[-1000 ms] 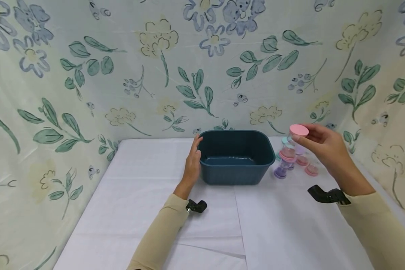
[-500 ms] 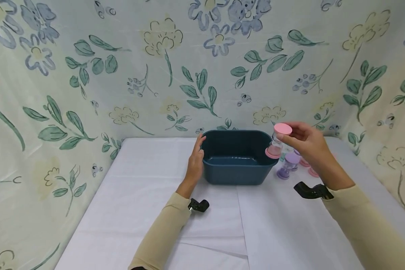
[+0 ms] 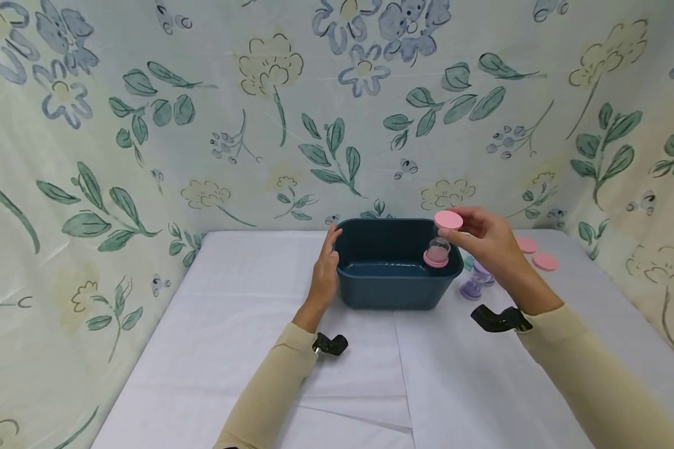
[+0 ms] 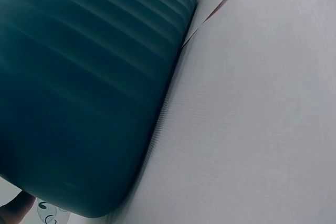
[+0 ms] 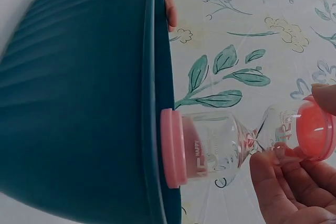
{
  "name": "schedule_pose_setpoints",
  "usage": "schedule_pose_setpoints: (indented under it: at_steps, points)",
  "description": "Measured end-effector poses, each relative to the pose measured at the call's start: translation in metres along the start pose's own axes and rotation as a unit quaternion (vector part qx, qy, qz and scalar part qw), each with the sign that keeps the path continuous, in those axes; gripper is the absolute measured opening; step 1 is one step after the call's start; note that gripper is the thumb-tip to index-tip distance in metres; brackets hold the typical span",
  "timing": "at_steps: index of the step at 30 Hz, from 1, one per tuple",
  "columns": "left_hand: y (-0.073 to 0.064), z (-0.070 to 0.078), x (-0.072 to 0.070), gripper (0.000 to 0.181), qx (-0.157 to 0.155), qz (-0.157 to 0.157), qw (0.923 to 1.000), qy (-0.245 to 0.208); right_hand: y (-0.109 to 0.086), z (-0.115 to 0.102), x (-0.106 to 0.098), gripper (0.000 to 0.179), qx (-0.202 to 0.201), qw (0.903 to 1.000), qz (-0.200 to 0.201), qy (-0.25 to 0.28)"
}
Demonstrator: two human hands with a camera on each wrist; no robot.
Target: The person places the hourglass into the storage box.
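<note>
A pink-capped clear hourglass (image 3: 438,252) with pink sand is upright over the right end of the dark teal tub (image 3: 395,293). My right hand (image 3: 487,240) grips it by its upper part, thumb at the pink top cap. In the right wrist view, the hourglass (image 5: 210,142) has its lower cap just past the tub's rim, and the fingers (image 5: 281,187) curl beside its upper bulb. My left hand (image 3: 322,271) rests against the tub's left side with fingers extended. From the left wrist, mostly the tub's ribbed outer wall (image 4: 89,93) shows.
To the right of the tub stand several more hourglasses, including a purple one (image 3: 473,287), a teal one (image 3: 469,262) and two with pink caps (image 3: 545,261); my right forearm partly hides them. A white cloth (image 3: 247,299) covers the table, and a floral curtain (image 3: 292,125) hangs behind.
My right hand has carried the pink hourglass leftward from the group at the right, across the tub's right rim and into its opening. My left hand has stayed at the tub's side.
</note>
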State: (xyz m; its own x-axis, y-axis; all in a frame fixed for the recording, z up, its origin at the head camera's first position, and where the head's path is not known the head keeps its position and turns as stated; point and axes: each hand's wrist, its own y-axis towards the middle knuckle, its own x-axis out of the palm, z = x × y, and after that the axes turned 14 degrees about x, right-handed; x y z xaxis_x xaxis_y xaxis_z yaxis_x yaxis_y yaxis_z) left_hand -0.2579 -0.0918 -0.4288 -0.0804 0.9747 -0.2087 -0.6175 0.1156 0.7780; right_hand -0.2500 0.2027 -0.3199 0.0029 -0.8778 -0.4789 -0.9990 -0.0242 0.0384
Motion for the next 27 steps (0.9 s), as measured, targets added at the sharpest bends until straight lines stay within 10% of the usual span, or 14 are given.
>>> schedule_pose_setpoints:
  at_steps: [20, 27]
  points:
    - [0.000, -0.003, -0.003, 0.049, -0.015, -0.017, 0.9996, -0.017, 0.017, -0.006, 0.044, 0.059, -0.028, 0.9986, -0.041, 0.018]
    - [-0.008, -0.038, 0.004, 0.047, -0.010, -0.006, 0.9999, -0.008, 0.023, -0.006, 0.059, 0.055, -0.045, 0.9961, -0.070, 0.029]
